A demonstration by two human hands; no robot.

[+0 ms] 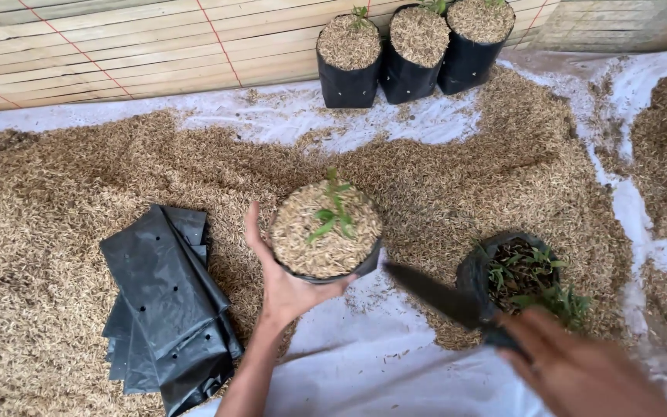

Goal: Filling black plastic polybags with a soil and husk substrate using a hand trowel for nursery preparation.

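Observation:
My left hand (279,282) cups the near side of a black grow bag (326,232) filled with rice husk, a small green seedling (332,212) standing in its middle. My right hand (580,371) at the lower right grips the handle of a dark knife (434,295), whose blade points left toward the bag I hold. Just behind the knife sits a black bag of seedlings (523,274) with dark soil and several green shoots.
Rice husk (79,201) covers a white sheet (364,355) on the ground. A pile of flat black grow bags (167,301) lies at the left. Three filled bags (411,50) stand at the back against a bamboo mat wall (117,46).

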